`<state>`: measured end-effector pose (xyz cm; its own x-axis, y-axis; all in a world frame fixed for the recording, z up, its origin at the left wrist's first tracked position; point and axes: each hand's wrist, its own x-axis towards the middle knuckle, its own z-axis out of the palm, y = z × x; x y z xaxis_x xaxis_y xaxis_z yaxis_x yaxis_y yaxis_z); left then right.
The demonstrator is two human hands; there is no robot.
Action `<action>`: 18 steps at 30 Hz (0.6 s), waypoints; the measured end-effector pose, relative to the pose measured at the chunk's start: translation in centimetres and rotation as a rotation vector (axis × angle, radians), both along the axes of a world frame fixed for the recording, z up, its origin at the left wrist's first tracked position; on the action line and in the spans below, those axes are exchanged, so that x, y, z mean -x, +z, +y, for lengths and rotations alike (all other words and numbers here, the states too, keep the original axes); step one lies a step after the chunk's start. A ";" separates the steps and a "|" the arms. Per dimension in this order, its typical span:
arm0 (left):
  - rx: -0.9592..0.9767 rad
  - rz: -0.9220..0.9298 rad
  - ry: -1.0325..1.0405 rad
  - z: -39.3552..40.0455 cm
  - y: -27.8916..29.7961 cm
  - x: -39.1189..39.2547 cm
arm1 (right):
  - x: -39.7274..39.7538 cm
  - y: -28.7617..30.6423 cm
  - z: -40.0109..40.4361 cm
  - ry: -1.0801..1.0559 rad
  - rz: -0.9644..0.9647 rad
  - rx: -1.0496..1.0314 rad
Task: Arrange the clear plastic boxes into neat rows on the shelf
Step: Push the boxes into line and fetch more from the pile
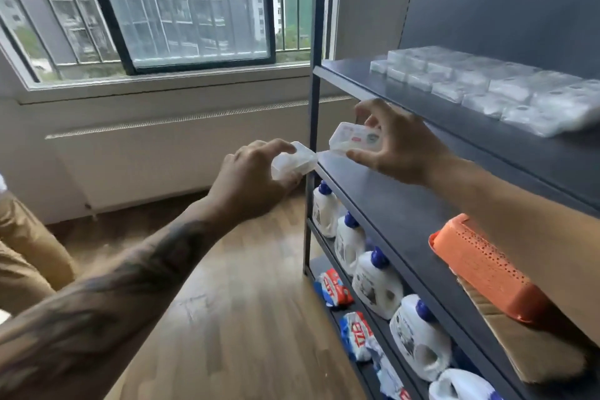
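My left hand (250, 178) grips a clear plastic box (297, 161) just left of the shelf's front post. My right hand (399, 143) pinches a second clear box (355, 138) with a printed label, held in front of the upper shelf's edge (354, 88). The two boxes almost touch at their corners. Several more clear boxes (470, 81) lie in rows on the upper dark shelf, running toward the right.
An orange perforated basket (480, 263) sits on a cardboard sheet on the middle shelf. White detergent bottles (376, 286) with blue caps line a lower shelf, with red-and-blue packets (336, 289) beneath. A window, a radiator cover and wooden floor lie to the left.
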<state>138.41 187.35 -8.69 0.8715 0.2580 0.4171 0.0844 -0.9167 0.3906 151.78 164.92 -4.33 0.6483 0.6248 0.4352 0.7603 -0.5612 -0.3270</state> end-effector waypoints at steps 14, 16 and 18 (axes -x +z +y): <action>0.075 -0.020 -0.418 8.1 0.6 -26.1 | -15.8 0.5 4.5 -0.405 0.007 0.000; 0.062 -0.030 -0.495 9.1 1.6 -29.7 | -17.5 0.9 4.9 -0.486 0.003 -0.012; 0.055 -0.037 -0.562 9.8 2.4 -33.0 | -18.8 1.2 5.3 -0.569 -0.010 -0.023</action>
<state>171.37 197.11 -6.25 0.8664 -0.2191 0.4487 -0.4252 -0.7948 0.4330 170.56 170.18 -3.14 0.8756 0.1684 0.4527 0.3433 -0.8762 -0.3382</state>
